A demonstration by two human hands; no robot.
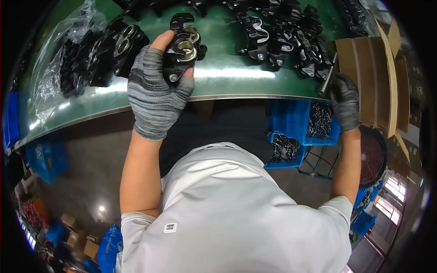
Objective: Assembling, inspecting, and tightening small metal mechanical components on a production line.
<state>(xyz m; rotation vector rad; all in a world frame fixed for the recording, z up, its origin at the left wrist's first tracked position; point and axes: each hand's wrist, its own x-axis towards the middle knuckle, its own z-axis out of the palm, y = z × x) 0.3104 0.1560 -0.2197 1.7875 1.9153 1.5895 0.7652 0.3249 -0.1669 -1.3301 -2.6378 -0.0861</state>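
Observation:
My left hand, in a grey striped glove with bare fingertips, grips a black brake caliper by its sides above the green table. The caliper stands upright, with two round silver bores facing up. My right hand, in a dark grey glove, is at the right end of the table's front edge, fingers curled. Right beside those fingers a slim metal rod-shaped tool slants over the edge. Whether the fingers hold this tool or only lie against it is hidden.
Several black calipers stand on the green table at the right, others at the left beside clear plastic film. Blue bins of small dark bolts hang below the front edge. A cardboard box and a fan stand at the right.

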